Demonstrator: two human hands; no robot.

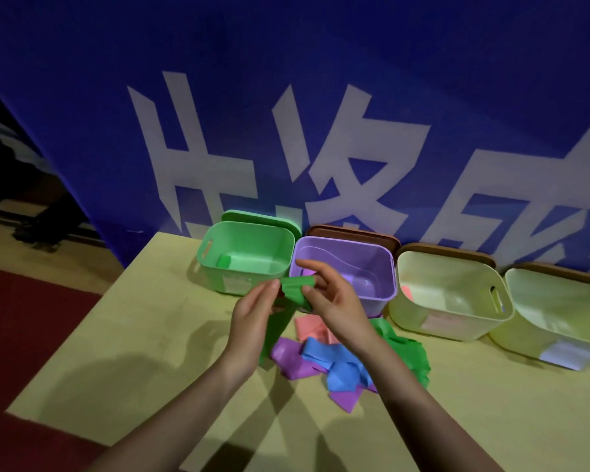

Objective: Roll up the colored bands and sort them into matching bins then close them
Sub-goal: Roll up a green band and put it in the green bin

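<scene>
I pinch the green band (pixel 295 289) between my left hand (pixel 252 315) and right hand (pixel 331 301); its tail droops below my grip. It looks soft, light and stretchy, so I'd hold the rolled end firmly, green bin (pixel 246 257) just beyond.

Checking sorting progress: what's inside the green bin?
One rolled green band lies on the floor of the green bin, near its left wall. The bin's near wall hides the closest strip of floor.
</scene>
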